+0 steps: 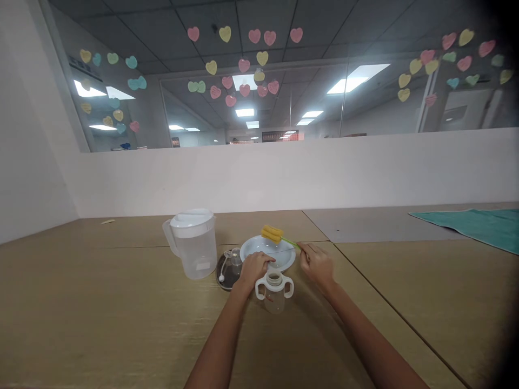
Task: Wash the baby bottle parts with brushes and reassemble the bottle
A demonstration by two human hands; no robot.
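My right hand [317,265] is closed around the thin green handle of a sponge bottle brush [272,233]. Its yellow sponge head is over the far side of a white bowl [289,263]. At the bowl's near left rim, my left hand [256,268] is closed on the edge, its fingertips partly hidden. Just in front of the bowl stands a clear baby bottle [274,297], upright and without a lid, with white handles on both sides. Left of my left hand, a dark round tray [223,281] holds a clear cap [235,260] and a straw piece with a white weighted end [221,277].
A translucent lidded pitcher [198,251] stands left of the tray, its handle facing left. A teal towel [482,224] lies at the far right of the wooden table [121,313]. Behind the table rises a white wall [259,175] with a window above, dotted with heart-shaped notes.
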